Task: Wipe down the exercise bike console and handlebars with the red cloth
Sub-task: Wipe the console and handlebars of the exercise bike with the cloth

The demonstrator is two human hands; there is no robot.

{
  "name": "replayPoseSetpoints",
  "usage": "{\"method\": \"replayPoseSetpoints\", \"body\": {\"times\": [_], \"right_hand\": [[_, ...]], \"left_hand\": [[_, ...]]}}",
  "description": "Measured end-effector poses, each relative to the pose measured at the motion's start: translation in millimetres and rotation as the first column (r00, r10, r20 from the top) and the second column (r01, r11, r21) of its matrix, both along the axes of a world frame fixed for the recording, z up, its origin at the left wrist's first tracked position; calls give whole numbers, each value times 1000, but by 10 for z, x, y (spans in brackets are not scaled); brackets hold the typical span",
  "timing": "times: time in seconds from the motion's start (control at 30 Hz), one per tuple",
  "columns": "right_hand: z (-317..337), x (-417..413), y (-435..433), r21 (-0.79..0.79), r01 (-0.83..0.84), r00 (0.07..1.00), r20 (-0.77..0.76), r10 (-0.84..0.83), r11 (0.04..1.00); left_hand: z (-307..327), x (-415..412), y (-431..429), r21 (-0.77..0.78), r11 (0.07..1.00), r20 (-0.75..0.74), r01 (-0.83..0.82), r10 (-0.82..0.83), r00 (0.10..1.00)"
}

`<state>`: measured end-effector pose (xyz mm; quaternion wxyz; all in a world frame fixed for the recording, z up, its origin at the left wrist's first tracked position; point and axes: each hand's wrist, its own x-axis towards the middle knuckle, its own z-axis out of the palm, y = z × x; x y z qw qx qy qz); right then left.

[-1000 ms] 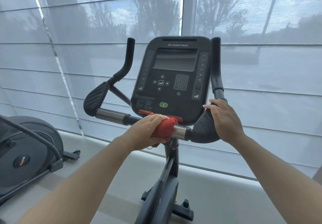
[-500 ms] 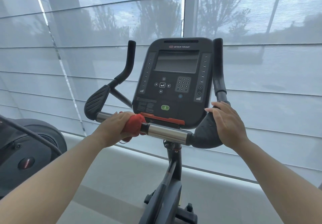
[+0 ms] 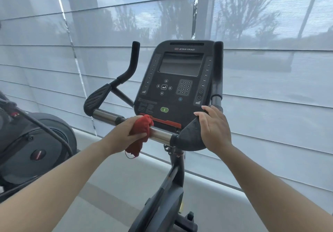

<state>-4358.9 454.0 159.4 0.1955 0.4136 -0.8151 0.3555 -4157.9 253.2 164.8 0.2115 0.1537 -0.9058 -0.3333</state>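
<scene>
Hands outstretched: left hand (image 3: 124, 134) grips red cloth (image 3: 141, 132) around handlebar (image 3: 158, 135), right hand (image 3: 215, 129) lies flat on elbow pad (image 3: 189, 136).

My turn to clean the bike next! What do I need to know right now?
Left hand: closed around the red cloth, pressing it on the shiny handlebar bar just below the console. One end of the cloth dangles under the bar.
Right hand: resting open on the black right elbow pad, steadying the bike, holding nothing.
Done: cannot tell from this view which parts are already wiped.
Left: finish the bar, then check the console face, both pads and the two upright handles.
</scene>
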Motion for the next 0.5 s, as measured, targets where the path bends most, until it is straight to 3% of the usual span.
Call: {"method": "replayPoseSetpoints", "body": {"times": [0.13, 0.23, 0.33, 0.5], "right_hand": [[13, -30, 35, 49, -49, 999, 23, 48, 998], [43, -71, 76, -15, -127, 986, 109, 128, 992], [60, -151, 133, -29, -169, 972, 160, 171, 985], [27, -171, 149, 52, -165, 982, 103, 159, 985]], "left_hand": [[49, -115, 444, 61, 995, -34, 75, -73, 997], [12, -336, 777, -47, 990, -2, 137, -137, 991], [-49, -536, 995, -172, 983, -73, 62, -75, 994], [3, -659, 925, -178, 984, -44, 25, -33, 998]]}}
